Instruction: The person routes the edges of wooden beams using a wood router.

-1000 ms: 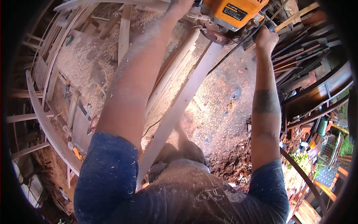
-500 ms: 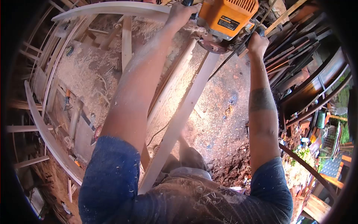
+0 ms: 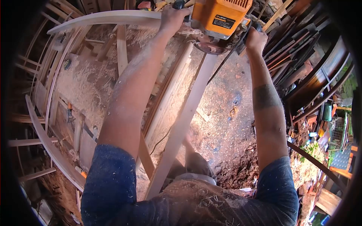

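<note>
Head: board edge (image 3: 191, 113), floor (image 3: 224, 124) alongside

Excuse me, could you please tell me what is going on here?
The left hand and right hand each grip a dark handle of an orange power tool. Its round base is at the upper visible end of a long pale board, which slants down toward the dusty shirt. Whether the tool is running, I cannot tell.
</note>
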Demonstrator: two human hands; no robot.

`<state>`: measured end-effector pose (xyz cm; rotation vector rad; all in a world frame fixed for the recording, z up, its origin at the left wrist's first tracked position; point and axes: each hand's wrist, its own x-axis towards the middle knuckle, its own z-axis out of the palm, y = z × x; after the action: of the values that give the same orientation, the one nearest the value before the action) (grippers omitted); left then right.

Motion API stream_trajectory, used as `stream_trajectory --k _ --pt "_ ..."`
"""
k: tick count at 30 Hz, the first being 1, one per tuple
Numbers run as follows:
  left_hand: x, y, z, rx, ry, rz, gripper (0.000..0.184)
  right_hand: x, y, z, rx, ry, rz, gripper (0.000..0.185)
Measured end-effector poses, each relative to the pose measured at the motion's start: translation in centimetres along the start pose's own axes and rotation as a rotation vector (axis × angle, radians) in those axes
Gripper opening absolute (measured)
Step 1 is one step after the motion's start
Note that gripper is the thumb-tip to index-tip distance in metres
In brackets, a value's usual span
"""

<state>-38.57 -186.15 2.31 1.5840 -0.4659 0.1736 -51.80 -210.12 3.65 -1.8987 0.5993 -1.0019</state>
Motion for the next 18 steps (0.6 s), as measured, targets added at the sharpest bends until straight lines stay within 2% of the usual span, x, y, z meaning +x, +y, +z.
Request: stream_trajectory --k 4,10,14,16,18 --pt "0.2 0.1 0.1 0.075 0.004 0.023 0.016 0.9 0.6 0.0 -0.045 -0.032 0.04 0.028" --pt "0.5 0.0 0.8 -0.083 0.023 0.092 0.015 0.8 0.1 -0.1 -0.038 -0.034 0.056 0.029" --pt "0.9 -1.3 0.4 -0.119 -0.014 -0.019 0.014 0.9 0.6 0.2 -0.037 -0.028 0.086 0.029" --pt "1.1 -1.4 -0.2 -0.087 -0.083 -0.113 0.021 0.8 0.2 0.0 -0.055 -0.034 0.099 0.029" --pt "1.0 -1.1 -0.3 -0.104 -0.1 -0.119 0.021 0.3 -0.6 -0.4 -0.072 -0.043 0.116 0.03"
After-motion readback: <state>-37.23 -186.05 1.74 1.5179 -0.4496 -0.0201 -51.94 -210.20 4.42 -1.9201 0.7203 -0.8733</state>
